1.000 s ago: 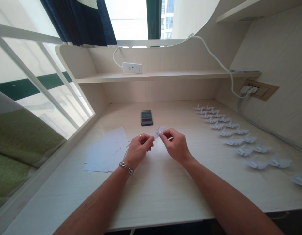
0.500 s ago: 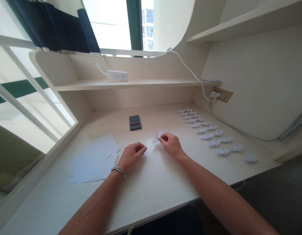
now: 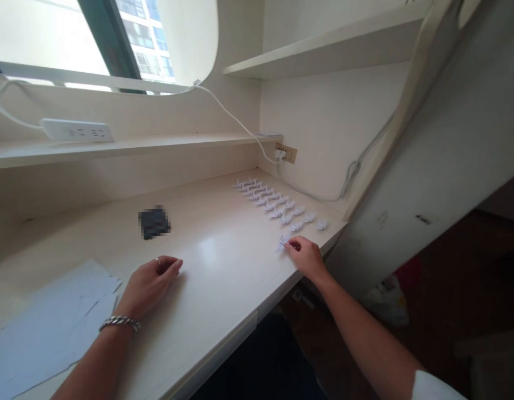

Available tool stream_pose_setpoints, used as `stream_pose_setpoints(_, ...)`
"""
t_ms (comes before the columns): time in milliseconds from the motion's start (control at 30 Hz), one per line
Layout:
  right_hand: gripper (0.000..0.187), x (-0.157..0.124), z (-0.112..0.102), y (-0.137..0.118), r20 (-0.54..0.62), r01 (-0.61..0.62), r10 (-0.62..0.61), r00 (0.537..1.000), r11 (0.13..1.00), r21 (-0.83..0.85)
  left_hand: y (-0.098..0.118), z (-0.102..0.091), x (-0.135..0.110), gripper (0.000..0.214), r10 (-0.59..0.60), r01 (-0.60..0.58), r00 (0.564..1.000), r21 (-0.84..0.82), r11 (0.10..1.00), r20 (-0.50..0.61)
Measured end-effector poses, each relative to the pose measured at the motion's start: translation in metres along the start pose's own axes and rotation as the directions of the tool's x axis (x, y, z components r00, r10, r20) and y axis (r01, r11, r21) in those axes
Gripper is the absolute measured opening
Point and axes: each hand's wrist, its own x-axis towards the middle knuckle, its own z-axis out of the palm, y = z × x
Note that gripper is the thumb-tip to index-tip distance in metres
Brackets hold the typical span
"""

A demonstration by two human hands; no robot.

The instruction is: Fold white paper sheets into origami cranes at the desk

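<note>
I have the right hand (image 3: pixel 300 248) pinching a paper bird (image 3: pixel 282 243) between thumb and fingers, just beside the near end of the rows of folded birds (image 3: pixel 277 212) on the desk (image 3: pixel 198 316). Whether the held bird touches the desk I can't tell from here. The left hand (image 3: pixel 150 284) is loosely closed, thumb against fingers, with nothing showing in it, well left of the rows; the sheets (image 3: pixel 44 319) lie farther left of them, and the dark thing (image 3: pixel 154 223) also sits left of them. To do this well, I'd make the pinch light and near the bird's edge, since hard pressure could crush the folds. The nearest birds in the rows sit close, so I'd hold the knuckles outside them. If releasing, I'd get it level before parting the fingertips, lest it tip.
</note>
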Motion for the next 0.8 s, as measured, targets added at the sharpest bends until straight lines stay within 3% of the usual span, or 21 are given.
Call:
stream_pose_setpoints(133,0.021,0.006,-0.026,0.028,-0.078,-0.082,0.08,0.994,0.997,-0.012,-0.002,0.001,0.004,0.025,-0.018,0.017,1.0,0.062,0.998,0.001)
stream_pose_setpoints(267,0.023,0.017,-0.037,0.046,-0.115,-0.124,0.119,0.986,0.992,-0.038,-0.005,0.003,0.008,0.027,-0.003,0.002,1.0,0.085,0.996,0.008)
stream_pose_setpoints(533,0.02,0.035,-0.038,0.06,-0.142,-0.177,0.163,0.976,0.98,-0.095,-0.008,0.001,0.015,0.049,-0.076,0.061,0.995,0.203,0.977,0.068)
stream_pose_setpoints(800,0.021,0.033,-0.038,0.059,-0.141,-0.174,0.157,0.977,0.978,-0.116,-0.011,0.003,0.016,0.049,-0.081,0.061,0.994,0.239,0.969,0.074)
